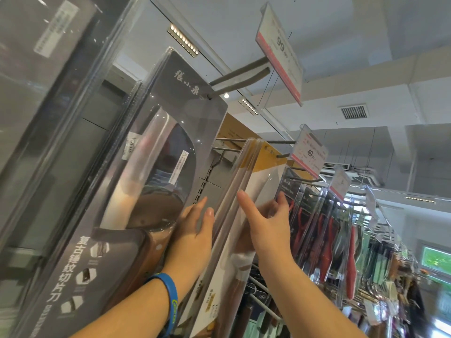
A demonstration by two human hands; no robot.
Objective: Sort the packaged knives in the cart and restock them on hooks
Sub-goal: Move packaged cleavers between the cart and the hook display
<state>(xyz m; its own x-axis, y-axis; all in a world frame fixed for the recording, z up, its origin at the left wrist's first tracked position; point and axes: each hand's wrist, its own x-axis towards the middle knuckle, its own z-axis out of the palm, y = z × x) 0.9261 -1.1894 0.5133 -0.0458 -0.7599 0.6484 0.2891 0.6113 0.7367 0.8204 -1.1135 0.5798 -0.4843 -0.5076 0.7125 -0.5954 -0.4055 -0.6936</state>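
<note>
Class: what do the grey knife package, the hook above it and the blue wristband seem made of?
Grey knife package: matte printed card under clear glossy plastic blister, which shows reflections. Hook: probably metal rod, dull grey covering. Blue wristband: likely silicone, smooth, bending round the wrist.

At ten o'clock, a dark pack is blurred and cut off by the left and top edges. Near centre, the right hand has its fingers partly hidden behind the white-and-yellow packs. At four o'clock, the distant hanging packs blur together. The small print on the price tag at one o'clock is unreadable.
</note>
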